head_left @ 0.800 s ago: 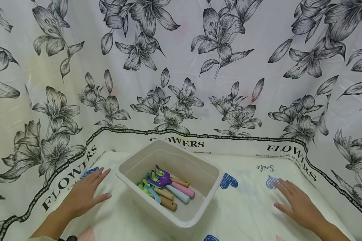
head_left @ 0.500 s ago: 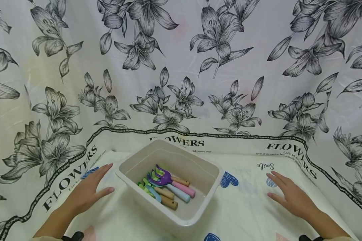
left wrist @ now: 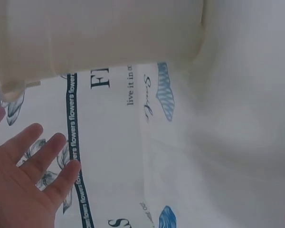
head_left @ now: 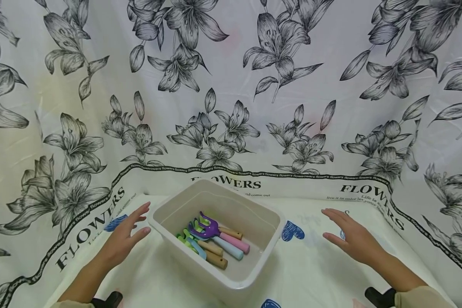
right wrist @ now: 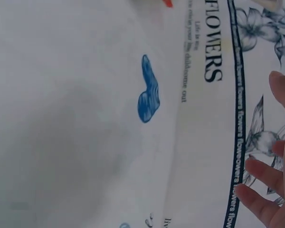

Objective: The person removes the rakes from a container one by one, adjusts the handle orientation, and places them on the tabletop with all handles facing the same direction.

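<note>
A pale beige plastic tub (head_left: 267, 256) stands in the middle of the head view, set at an angle. Inside lie several small garden tools: a purple hand fork (head_left: 208, 229) with a pink handle (head_left: 235, 243), a light blue handle (head_left: 229, 248), wooden handles (head_left: 215, 260) and green tool heads partly hidden under the others. My left hand (head_left: 121, 239) is just left of the tub's rim, fingers spread, holding nothing. My right hand (head_left: 354, 239) hovers farther off to the right, fingers extended and likewise holding nothing. In the left wrist view the tub's outer wall (left wrist: 104, 38) is close above the fingers.
A white cloth (head_left: 308, 273) with printed blue hearts (head_left: 292, 231) covers the surface under the tub. Behind and at both sides hangs a white curtain (head_left: 231, 60) with black lily prints. Dark wrist straps (head_left: 381, 296) are on both forearms.
Both hands have moved inward toward the tub, the right one leftward and the left one slightly right and up. The tub and the tools in it stay put.
</note>
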A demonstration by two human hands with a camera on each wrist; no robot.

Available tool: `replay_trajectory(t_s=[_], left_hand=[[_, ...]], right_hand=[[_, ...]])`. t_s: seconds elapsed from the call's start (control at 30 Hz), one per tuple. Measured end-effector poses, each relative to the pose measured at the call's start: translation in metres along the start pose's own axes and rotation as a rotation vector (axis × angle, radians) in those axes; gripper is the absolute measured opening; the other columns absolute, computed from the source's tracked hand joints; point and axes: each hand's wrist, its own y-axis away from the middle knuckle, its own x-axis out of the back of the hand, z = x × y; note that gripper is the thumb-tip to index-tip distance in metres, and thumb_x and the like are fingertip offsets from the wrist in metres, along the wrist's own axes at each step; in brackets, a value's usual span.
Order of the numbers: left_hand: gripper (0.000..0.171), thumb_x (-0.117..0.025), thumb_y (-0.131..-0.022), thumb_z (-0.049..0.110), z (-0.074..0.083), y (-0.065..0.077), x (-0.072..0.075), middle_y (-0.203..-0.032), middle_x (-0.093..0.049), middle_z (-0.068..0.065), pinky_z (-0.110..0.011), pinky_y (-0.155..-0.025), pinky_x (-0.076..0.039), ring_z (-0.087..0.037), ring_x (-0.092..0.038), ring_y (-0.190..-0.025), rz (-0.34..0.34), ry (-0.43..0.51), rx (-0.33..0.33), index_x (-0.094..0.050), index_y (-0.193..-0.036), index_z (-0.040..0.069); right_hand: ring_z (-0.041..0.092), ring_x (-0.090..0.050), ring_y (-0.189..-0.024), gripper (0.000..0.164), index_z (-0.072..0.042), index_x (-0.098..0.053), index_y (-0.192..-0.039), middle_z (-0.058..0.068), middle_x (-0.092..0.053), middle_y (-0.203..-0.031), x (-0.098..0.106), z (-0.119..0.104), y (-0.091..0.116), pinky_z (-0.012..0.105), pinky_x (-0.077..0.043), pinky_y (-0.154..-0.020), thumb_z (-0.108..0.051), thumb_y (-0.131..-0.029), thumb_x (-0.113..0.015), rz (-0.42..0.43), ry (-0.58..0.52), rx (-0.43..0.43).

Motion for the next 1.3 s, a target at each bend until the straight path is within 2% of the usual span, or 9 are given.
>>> replay_trajectory(t_s=[0.27, 0.5, 0.63, 0.8, 0.9, 1.13, 1.3], left_hand=[[0.054, -0.047, -0.103, 0.023, 0.008, -0.011, -0.008, -0.143, -0.043, -0.024, -0.063, -0.091, -0.042, -0.040, -0.049, -0.120, 0.009, 0.110, 0.053, -0.028, -0.152, 0.012], [0.059, -0.051, -0.102, 0.033, 0.014, -0.017, -0.019, -0.146, -0.039, -0.025, -0.062, -0.093, -0.043, -0.048, -0.046, -0.125, -0.016, 0.205, 0.178, -0.028, -0.152, 0.012], [0.059, -0.052, -0.101, 0.033, 0.015, -0.017, -0.024, -0.149, -0.035, -0.023, -0.061, -0.096, -0.039, -0.047, -0.039, -0.131, 0.014, 0.249, 0.188, -0.030, -0.151, 0.011], [0.057, -0.053, -0.101, 0.031, 0.013, -0.016, -0.030, -0.149, -0.037, -0.022, -0.061, -0.097, -0.038, -0.044, -0.039, -0.132, 0.060, 0.307, 0.194, -0.033, -0.150, 0.010], [0.057, -0.053, -0.101, 0.031, 0.014, -0.016, -0.034, -0.150, -0.035, -0.021, -0.059, -0.099, -0.036, -0.043, -0.038, -0.133, 0.079, 0.358, 0.207, -0.032, -0.150, 0.010], [0.060, -0.047, -0.102, 0.034, 0.013, -0.015, -0.041, -0.157, -0.022, -0.015, -0.058, -0.100, -0.037, -0.044, -0.034, -0.135, 0.054, 0.521, 0.280, -0.022, -0.154, 0.018], [0.059, -0.046, -0.102, 0.036, 0.011, -0.014, -0.043, -0.157, -0.022, -0.014, -0.059, -0.099, -0.038, -0.044, -0.035, -0.135, 0.059, 0.552, 0.294, -0.021, -0.154, 0.020]], right_hand=[[0.028, -0.062, -0.105, 0.065, -0.015, -0.046, -0.143, 0.008, -0.048, -0.140, 0.000, -0.017, -0.021, 0.050, -0.053, -0.078, -0.024, -0.086, -0.076, 0.061, -0.055, 0.076], [0.025, -0.064, -0.102, 0.066, -0.016, -0.046, -0.143, 0.007, -0.048, -0.141, -0.003, -0.029, -0.038, 0.047, -0.054, -0.078, -0.023, -0.085, -0.076, 0.062, -0.095, 0.119], [0.023, -0.062, -0.104, 0.066, -0.017, -0.045, -0.144, 0.005, -0.048, -0.142, -0.003, -0.038, -0.047, 0.044, -0.055, -0.076, -0.024, -0.086, -0.076, 0.049, -0.127, 0.120], [0.019, -0.060, -0.105, 0.064, -0.020, -0.045, -0.144, 0.002, -0.049, -0.140, -0.002, -0.051, -0.058, 0.038, -0.056, -0.072, -0.028, -0.088, -0.074, 0.032, -0.175, 0.097], [0.019, -0.059, -0.105, 0.063, -0.022, -0.044, -0.145, 0.000, -0.049, -0.139, -0.002, -0.058, -0.065, 0.038, -0.055, -0.074, -0.029, -0.089, -0.072, 0.029, -0.219, 0.095], [0.020, -0.060, -0.108, 0.062, -0.023, -0.044, -0.145, 0.000, -0.049, -0.140, 0.001, -0.077, -0.085, 0.040, -0.055, -0.079, -0.032, -0.090, -0.070, -0.002, -0.302, 0.121], [0.022, -0.059, -0.112, 0.064, -0.024, -0.042, -0.146, 0.002, -0.045, -0.145, 0.005, -0.093, -0.101, 0.044, -0.054, -0.083, -0.030, -0.090, -0.071, -0.074, -0.348, 0.134]])
